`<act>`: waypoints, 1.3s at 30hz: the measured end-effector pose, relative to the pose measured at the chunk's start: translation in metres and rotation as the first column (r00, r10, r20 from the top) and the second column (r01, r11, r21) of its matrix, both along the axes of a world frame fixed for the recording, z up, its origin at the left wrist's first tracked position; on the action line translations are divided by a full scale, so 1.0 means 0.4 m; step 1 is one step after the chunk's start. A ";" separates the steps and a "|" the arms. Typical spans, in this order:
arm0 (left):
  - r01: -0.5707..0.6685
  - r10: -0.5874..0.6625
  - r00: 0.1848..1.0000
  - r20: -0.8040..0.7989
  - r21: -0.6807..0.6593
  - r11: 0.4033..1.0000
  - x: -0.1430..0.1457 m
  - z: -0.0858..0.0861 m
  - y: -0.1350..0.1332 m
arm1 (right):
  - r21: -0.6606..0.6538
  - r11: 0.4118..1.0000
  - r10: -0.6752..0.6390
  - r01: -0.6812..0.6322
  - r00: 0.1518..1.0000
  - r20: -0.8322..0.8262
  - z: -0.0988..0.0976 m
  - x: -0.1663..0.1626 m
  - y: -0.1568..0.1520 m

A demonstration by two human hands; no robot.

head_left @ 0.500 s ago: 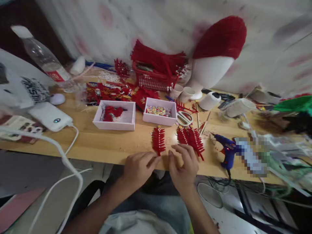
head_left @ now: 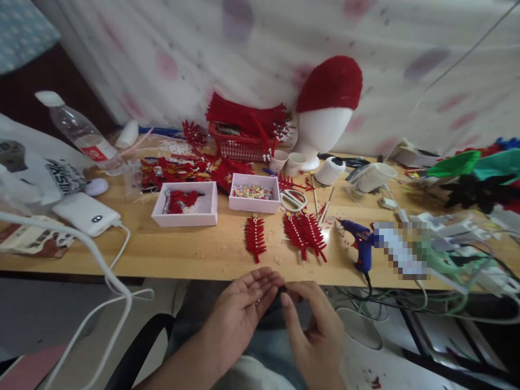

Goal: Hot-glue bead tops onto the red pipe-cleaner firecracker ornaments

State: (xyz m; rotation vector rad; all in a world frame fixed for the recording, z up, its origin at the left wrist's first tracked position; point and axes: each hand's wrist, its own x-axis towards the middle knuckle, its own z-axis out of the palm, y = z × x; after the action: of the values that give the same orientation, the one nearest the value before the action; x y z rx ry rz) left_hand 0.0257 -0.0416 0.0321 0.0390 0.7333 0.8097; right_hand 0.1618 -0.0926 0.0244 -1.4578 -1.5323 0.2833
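My left hand [head_left: 247,306] is turned palm up above my lap, just off the table's front edge, its fingers stretched out. A tiny shiny speck, perhaps a bead [head_left: 258,301], shows by its fingers. Close against those fingertips is my right hand [head_left: 312,319], thumb and forefinger apart, the other fingers curled; I make out nothing in it. Beyond the hands lies a single red leaf-shaped piece [head_left: 255,241] with a row of pearls down its middle. Several like pieces [head_left: 304,235] lie together to its right.
Two white boxes hold red pieces with beads [head_left: 184,219] and small gold ornaments [head_left: 254,203]. Scissors [head_left: 293,200] lie near them. A blue glue gun [head_left: 363,244] rests right. Behind stand a red basket [head_left: 239,146] and a mannequin head [head_left: 325,124]. A white cable [head_left: 117,281] hangs left.
Both hands have drawn back from the table edge toward my lap and come together. My left hand has turned palm up. The view has shifted, showing more of the curtain.
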 end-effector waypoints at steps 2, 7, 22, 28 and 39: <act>0.029 -0.029 1.000 0.004 0.036 0.999 0.012 -0.003 0.003 | 0.006 1.000 0.002 -0.002 1.000 0.022 0.007 -0.006 -0.015; 0.035 -0.034 0.999 -0.008 0.084 0.996 0.030 -0.020 -0.006 | -0.006 1.000 -0.021 0.021 1.000 0.016 0.005 -0.002 -0.048; 0.135 -0.135 0.991 0.000 -0.080 0.988 -0.025 -0.053 -0.032 | -0.043 0.953 -0.300 0.300 0.954 -0.008 -0.052 0.129 -0.101; 0.117 -0.111 0.990 -0.086 0.076 0.990 -0.039 -0.039 -0.028 | -0.037 0.927 -0.372 0.373 0.928 0.040 -0.077 0.139 -0.102; 0.122 -0.091 0.986 -0.143 0.227 0.966 -0.062 -0.027 0.012 | 0.039 0.850 -0.527 0.526 0.845 0.094 -0.077 0.212 -0.087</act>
State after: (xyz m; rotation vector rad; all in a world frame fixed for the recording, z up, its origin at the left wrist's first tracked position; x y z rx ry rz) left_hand 0.0009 -0.0369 0.0212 0.3459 0.7490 0.7921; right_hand 0.2467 -0.1274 -0.0065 -1.8398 -1.1412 -0.1343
